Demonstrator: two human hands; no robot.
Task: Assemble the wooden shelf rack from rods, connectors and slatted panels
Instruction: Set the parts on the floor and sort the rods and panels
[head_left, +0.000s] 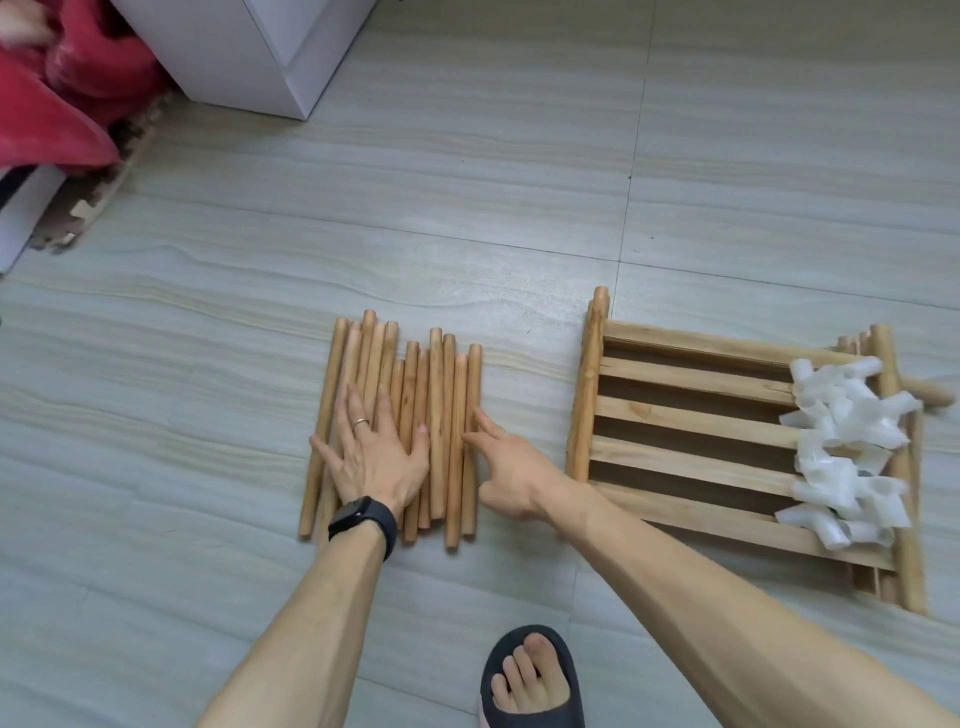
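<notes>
Palm down, fingers spread, our left hand (375, 451) lies flat on a row of wooden rods (436, 410) side by side on the tiled floor (467, 208), gripping nothing. Our right hand (511, 470) is open too, fingertips touching the rightmost rods. Well to the right sit stacked slatted panels (691, 415), with white plastic connectors (852, 447) heaped on their right edge.

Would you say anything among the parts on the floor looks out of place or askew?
Mildly: the white connectors are heaped loosely on the right edge of the slatted panels, and the stacked panels sit slightly skewed. The rods lie roughly parallel.
</notes>
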